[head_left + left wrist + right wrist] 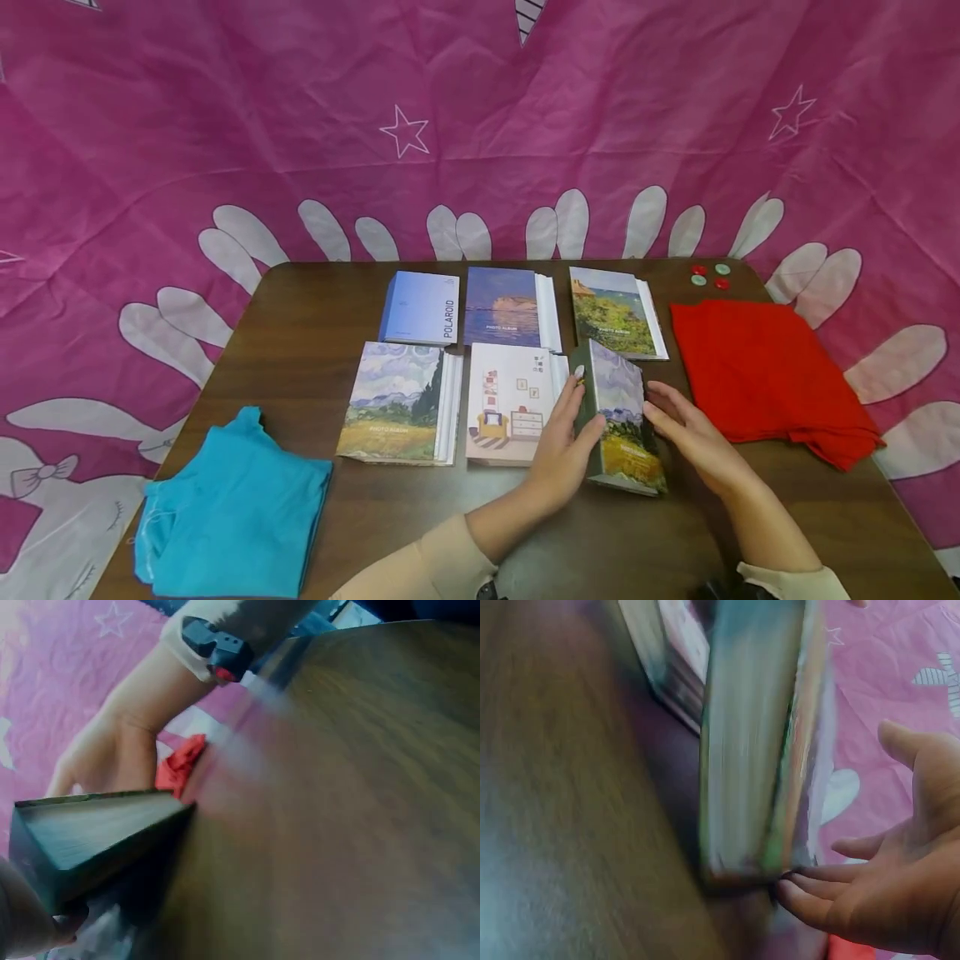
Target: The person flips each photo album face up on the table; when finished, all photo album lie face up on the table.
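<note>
A photo album [624, 417] with a painted wheat-field cover stands tilted at the right end of the front row, its dark green spine facing left. My left hand [558, 442] grips it at the spine, thumb toward the front and fingers behind. On the other side my right hand [693, 433] has its fingers extended, fingertips at the album's right edge. In the right wrist view the page block of the album [746, 750] shows, with the fingertips [802, 889] by its lower corner. The left wrist view shows the album [97, 825] end-on.
Left of it lie a white furniture-print album [506, 408] and another wheat-field album [393, 400]. Behind are a blue Polaroid album [423, 304], a sea-cliff album [501, 304] and a garden album [611, 312]. Turquoise cloth [236, 517], red cloth [765, 375] and several small discs [698, 270] flank them.
</note>
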`<state>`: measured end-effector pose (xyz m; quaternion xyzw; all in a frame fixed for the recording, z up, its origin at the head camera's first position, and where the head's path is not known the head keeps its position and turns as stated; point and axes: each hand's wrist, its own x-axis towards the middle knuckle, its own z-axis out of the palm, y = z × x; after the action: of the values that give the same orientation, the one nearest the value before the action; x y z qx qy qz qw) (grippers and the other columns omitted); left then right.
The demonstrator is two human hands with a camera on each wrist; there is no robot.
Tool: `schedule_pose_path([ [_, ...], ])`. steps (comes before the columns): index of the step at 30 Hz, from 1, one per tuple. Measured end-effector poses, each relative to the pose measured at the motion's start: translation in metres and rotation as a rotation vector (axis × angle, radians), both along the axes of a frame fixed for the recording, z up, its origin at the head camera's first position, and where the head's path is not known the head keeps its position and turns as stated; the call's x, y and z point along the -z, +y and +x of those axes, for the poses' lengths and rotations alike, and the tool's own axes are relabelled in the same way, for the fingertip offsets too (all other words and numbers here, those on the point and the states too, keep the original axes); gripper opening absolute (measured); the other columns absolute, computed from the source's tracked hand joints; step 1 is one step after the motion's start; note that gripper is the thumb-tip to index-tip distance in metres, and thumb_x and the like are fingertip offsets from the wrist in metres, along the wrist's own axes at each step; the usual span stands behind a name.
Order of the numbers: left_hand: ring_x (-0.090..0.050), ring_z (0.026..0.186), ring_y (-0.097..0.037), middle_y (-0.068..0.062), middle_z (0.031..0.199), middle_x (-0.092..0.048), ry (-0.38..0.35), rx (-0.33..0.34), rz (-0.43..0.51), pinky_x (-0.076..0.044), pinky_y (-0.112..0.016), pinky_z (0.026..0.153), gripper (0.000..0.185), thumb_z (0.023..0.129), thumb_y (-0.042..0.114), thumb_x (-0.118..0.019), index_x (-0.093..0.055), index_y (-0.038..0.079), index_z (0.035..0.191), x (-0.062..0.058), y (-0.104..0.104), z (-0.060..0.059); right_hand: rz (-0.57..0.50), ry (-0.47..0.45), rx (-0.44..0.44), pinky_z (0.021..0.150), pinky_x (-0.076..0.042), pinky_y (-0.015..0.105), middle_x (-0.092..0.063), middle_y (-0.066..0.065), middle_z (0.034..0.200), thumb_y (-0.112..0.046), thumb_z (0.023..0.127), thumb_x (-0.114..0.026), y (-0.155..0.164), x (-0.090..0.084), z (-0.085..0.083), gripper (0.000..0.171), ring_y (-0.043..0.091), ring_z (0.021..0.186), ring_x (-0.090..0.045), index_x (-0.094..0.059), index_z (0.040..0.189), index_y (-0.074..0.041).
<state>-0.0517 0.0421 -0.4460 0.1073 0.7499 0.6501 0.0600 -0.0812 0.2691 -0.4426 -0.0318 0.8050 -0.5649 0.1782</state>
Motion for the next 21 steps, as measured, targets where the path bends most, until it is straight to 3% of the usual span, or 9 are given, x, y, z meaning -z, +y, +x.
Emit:
schedule_pose_path([
  [3, -0.021, 0.152, -0.029, -0.013, 0.167, -0.019, -0.08, 0.024, 0.022, -0.026, -0.046, 0.12, 0.067, 0.106, 0.038, -0.046, -0.028, -0.002, 0.157, 0.007, -0.001, -0.003, 0.025, -0.006, 0.018, 0.111, -0.015, 0.076, -0.012, 0.033, 0.163, -0.031, 0.107, -0.05, 0.002, 0.001, 0.0, 0.072, 0.052, 0.149, -0.012, -0.012, 0.159, 0.002],
  [11, -0.026, 0.15, -0.032, -0.013, 0.166, -0.023, -0.224, 0.092, 0.079, -0.022, -0.046, 0.122, 0.073, 0.104, 0.044, -0.044, -0.024, 0.0, 0.159, 0.019, 0.003, -0.014, 0.153, 0.041, 0.041, 0.11, -0.017, 0.076, -0.008, 0.034, 0.163, -0.037, 0.104, -0.055, 0.003, -0.001, -0.005, 0.081, 0.054, 0.148, -0.01, -0.01, 0.16, 0.003],
  [16, -0.029, 0.149, -0.03, -0.012, 0.166, -0.023, -0.244, 0.133, 0.044, -0.025, -0.043, 0.121, 0.074, 0.103, 0.043, -0.047, -0.024, 0.001, 0.159, 0.02, 0.003, -0.022, 0.217, 0.068, 0.049, 0.112, -0.018, 0.073, -0.008, 0.033, 0.163, -0.041, 0.103, -0.056, 0.002, 0.0, -0.008, 0.085, 0.053, 0.149, -0.01, -0.01, 0.16, 0.003],
  [21, -0.037, 0.146, -0.031, -0.011, 0.163, -0.03, -0.245, 0.143, -0.031, -0.032, -0.042, 0.118, 0.074, 0.103, 0.043, -0.053, -0.028, 0.002, 0.158, 0.013, -0.01, -0.031, 0.276, 0.097, 0.057, 0.113, -0.022, 0.07, -0.014, 0.034, 0.162, -0.044, 0.102, -0.058, -0.003, 0.001, -0.01, 0.084, 0.055, 0.146, -0.019, -0.017, 0.159, 0.001],
])
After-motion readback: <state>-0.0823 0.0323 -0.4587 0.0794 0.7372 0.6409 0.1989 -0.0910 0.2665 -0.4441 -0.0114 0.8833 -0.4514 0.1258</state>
